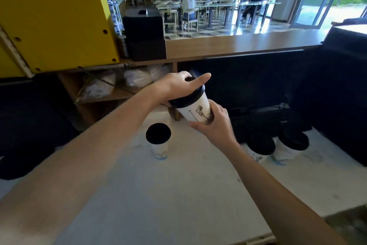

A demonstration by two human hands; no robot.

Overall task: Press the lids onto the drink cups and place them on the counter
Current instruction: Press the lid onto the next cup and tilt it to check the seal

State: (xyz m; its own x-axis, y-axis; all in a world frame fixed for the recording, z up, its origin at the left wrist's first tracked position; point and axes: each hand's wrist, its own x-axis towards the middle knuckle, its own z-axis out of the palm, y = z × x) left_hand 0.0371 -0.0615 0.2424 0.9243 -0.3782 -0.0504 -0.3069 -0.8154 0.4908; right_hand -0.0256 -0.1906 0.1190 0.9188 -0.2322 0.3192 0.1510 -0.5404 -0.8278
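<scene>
A white printed drink cup [193, 110] is held tilted above the pale work surface [178, 185]. My right hand [214, 125] grips its lower body. My left hand [178, 86] lies over its black lid [190, 98], thumb and fingers around the rim, index finger stretched out. Another lidded cup [158, 139] stands on the surface to the left below the held one. Two more lidded cups [260, 146] [292, 144] stand at the right.
A long wooden counter [248, 43] runs across behind the work surface. A yellow machine [57, 26] and a black box [144, 34] sit at its left. A dark monitor [248, 82] and keyboard lie under the counter. People sit at tables beyond.
</scene>
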